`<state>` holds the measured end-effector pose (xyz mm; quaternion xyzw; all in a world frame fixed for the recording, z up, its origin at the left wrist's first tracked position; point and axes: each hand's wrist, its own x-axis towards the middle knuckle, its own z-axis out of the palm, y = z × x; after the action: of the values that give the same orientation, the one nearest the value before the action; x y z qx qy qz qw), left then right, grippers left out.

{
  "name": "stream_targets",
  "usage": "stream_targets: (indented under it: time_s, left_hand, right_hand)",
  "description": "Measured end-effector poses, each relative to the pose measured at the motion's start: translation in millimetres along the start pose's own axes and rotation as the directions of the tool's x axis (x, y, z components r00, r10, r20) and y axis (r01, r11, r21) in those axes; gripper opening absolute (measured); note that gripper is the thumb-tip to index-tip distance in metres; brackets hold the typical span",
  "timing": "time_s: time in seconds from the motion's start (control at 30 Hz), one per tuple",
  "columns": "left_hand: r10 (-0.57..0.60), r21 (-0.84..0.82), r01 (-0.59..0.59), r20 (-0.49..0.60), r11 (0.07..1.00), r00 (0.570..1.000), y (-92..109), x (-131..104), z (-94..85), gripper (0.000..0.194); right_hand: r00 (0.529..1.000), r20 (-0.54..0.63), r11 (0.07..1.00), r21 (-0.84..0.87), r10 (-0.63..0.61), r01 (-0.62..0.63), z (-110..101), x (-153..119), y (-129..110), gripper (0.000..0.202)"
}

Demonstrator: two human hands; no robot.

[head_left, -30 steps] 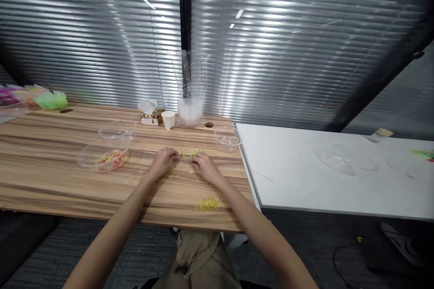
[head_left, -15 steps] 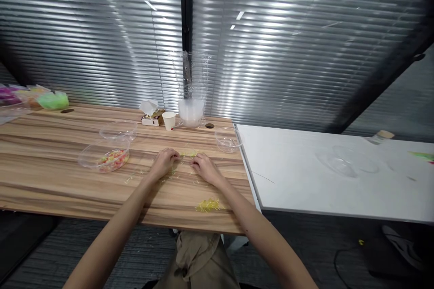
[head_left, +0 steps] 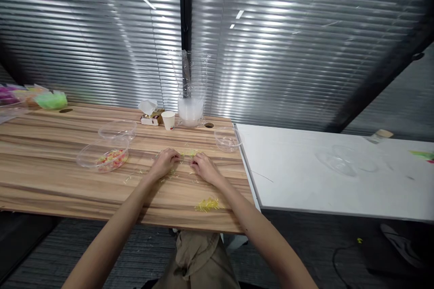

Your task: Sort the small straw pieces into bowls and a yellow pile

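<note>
My left hand (head_left: 165, 161) rests on the wooden table with its fingers curled together. Close by on the right, my right hand (head_left: 205, 166) has its fingertips pinched and pointing at the left ones. What either hand pinches is too small to make out. Thin yellow-green bits (head_left: 188, 153) lie scattered between and beyond the fingers. More loose bits (head_left: 134, 174) are strewn left of my left wrist. A heap of short yellow strips (head_left: 207, 204) lies near the front edge, beside my right forearm.
Left of my hands, a clear plastic bowl (head_left: 84, 159) holds red, orange and green pieces. Behind it sits another clear bowl (head_left: 117, 130). A tissue box (head_left: 151, 119), a paper cup (head_left: 168, 120) and bagged stacked bowls (head_left: 190, 112) stand at the back. A clear bowl (head_left: 228, 139) is at right.
Both hands stay in nearly the same place, fingers still drawn together. The whole view has shifted very slightly; nothing else has visibly moved.
</note>
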<state>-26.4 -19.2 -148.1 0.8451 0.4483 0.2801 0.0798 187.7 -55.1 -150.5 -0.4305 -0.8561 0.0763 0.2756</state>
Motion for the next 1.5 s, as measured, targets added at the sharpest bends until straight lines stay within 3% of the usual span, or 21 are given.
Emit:
stream_targets:
  time_s: [0.87, 1.5]
  left_hand:
    - [0.041, -0.011, -0.040, 0.079, 0.999, 0.996, 13.7, -0.2, -8.0, 0.015]
    - [0.043, -0.004, -0.043, 0.092, 0.999, 0.995, 10.6, 0.4, -7.6, 0.016]
  right_hand:
    - [1.000, 0.023, 1.000, -0.010, -0.019, 0.019, -2.0, -0.1, -0.7, 0.006]
    - [0.999, 0.035, 0.999, 0.032, -0.039, 0.038, -5.9, -0.4, -2.1, 0.005]
